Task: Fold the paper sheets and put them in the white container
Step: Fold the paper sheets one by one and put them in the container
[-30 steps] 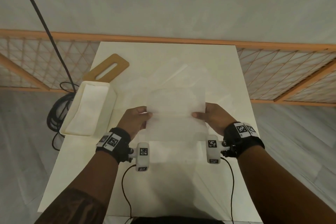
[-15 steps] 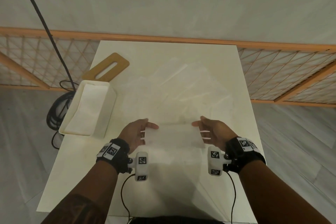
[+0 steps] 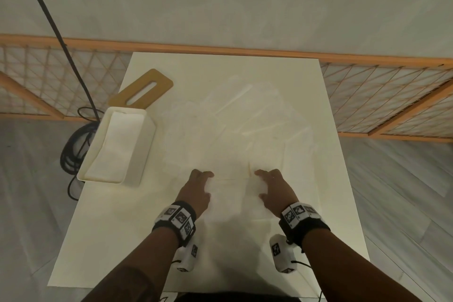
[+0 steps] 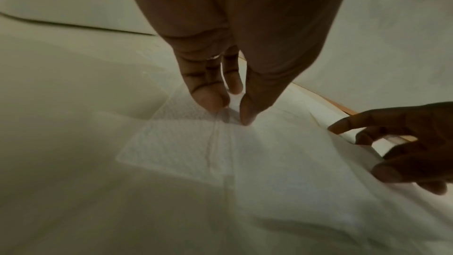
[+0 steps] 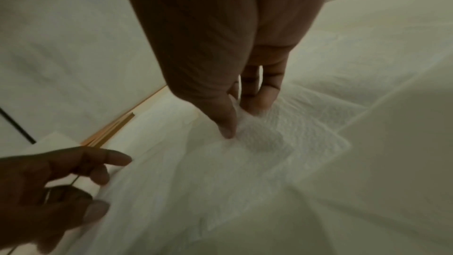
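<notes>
A thin white paper sheet (image 3: 230, 193) lies low over the cream table (image 3: 110, 240) between my hands, doubled over toward me. My left hand (image 3: 198, 186) pinches its left edge and my right hand (image 3: 266, 184) pinches its right edge. In the left wrist view the left hand (image 4: 232, 111) has thumb and fingertips down on the sheet (image 4: 282, 162). The right wrist view shows the right hand (image 5: 241, 122) with the sheet (image 5: 245, 172) bunched between thumb and fingers. The white container (image 3: 147, 144) stands at the table's left edge with folded sheets inside.
Several loose sheets (image 3: 232, 130) lie spread over the table's middle beyond my hands. A wooden board with a slot (image 3: 144, 89) lies behind the container. A black cable (image 3: 76, 144) coils on the floor at left. An orange lattice fence (image 3: 367, 95) runs behind the table.
The sheet, held up in front of me a second ago, has come down onto the table and folded over. Both hands moved down and toward me with it.
</notes>
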### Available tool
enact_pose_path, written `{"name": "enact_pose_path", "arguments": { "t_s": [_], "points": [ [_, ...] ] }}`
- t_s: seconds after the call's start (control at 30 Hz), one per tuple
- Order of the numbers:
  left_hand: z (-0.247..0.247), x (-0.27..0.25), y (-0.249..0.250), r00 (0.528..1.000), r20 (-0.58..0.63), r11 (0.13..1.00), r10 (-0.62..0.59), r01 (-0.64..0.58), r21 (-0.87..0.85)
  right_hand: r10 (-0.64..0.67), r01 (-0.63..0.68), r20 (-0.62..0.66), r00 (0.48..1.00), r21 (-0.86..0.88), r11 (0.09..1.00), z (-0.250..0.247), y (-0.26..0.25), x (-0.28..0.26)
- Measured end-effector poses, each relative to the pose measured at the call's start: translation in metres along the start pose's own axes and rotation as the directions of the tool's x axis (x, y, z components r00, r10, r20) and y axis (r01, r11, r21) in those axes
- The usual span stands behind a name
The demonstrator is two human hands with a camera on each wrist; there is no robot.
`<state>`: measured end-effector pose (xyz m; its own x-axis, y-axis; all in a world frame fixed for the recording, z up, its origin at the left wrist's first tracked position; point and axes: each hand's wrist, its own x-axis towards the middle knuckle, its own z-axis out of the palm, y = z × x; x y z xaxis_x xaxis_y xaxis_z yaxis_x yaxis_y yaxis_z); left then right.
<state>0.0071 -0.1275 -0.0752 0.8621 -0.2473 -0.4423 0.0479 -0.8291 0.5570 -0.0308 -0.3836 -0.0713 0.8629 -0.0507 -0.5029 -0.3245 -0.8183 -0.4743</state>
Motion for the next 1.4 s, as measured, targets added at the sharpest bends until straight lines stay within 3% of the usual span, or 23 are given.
{"name": "enact_pose_path", "arguments": {
  "t_s": [0.2, 0.3, 0.37, 0.43, 0.53, 0.6, 0.7, 0.83, 0.93, 1.17, 1.3, 1.4],
  "points": [
    [-0.003, 0.009, 0.001, 0.998, -0.004, 0.975, 0.068, -0.066, 0.213, -0.056, 0.048, -0.064, 0.996, -0.117, 0.992, -0.002, -0.003, 0.009],
    [-0.008, 0.014, 0.003, 0.998, 0.016, 0.974, 0.058, -0.060, 0.219, -0.036, 0.034, -0.056, 0.998, -0.038, 0.999, -0.008, -0.004, 0.010],
    [-0.014, 0.017, 0.001, 0.999, 0.042, 0.996, 0.020, -0.024, 0.090, -0.001, 0.012, -0.072, 0.997, 0.147, 0.989, -0.014, -0.002, 0.008],
    [-0.021, 0.015, -0.003, 0.999, 0.053, 0.986, -0.001, 0.010, -0.165, 0.028, -0.006, -0.061, 0.998, 0.337, 0.941, -0.021, -0.002, 0.004],
    [-0.027, 0.008, -0.007, 0.988, 0.128, 0.801, -0.081, 0.141, -0.582, 0.071, -0.067, 0.016, 0.997, 0.596, 0.801, -0.024, -0.001, 0.000],
    [-0.022, 0.004, -0.012, 0.972, 0.210, 0.730, -0.106, 0.220, -0.648, 0.108, -0.134, 0.080, 0.991, 0.649, 0.749, -0.019, -0.003, -0.002],
    [-0.012, 0.001, -0.015, 0.985, 0.153, 0.886, -0.083, 0.143, -0.442, 0.144, -0.130, 0.000, 0.990, 0.434, 0.892, -0.007, -0.005, 0.003],
    [-0.006, -0.001, -0.019, 0.991, -0.001, 0.924, -0.136, 0.127, -0.360, 0.261, -0.190, -0.276, 0.925, 0.258, 0.947, -0.006, -0.008, 0.010],
    [-0.007, -0.003, -0.018, 0.992, -0.015, 0.930, -0.126, 0.113, -0.350, 0.285, -0.250, -0.253, 0.924, 0.162, 0.955, -0.009, -0.008, 0.017],
    [-0.009, -0.002, -0.015, 0.992, -0.018, 0.938, -0.124, 0.111, -0.329, 0.388, -0.351, -0.166, 0.907, 0.214, 0.912, -0.026, -0.002, 0.034],
    [-0.006, -0.003, -0.013, 0.990, -0.059, 0.951, -0.129, 0.107, -0.289, 0.312, -0.262, -0.265, 0.912, 0.209, 0.942, -0.032, -0.002, 0.030],
    [-0.003, -0.002, -0.013, 0.991, -0.064, 0.961, -0.116, 0.096, -0.257, 0.192, -0.172, -0.283, 0.940, 0.094, 0.981, -0.034, -0.001, 0.030]
  ]
}}
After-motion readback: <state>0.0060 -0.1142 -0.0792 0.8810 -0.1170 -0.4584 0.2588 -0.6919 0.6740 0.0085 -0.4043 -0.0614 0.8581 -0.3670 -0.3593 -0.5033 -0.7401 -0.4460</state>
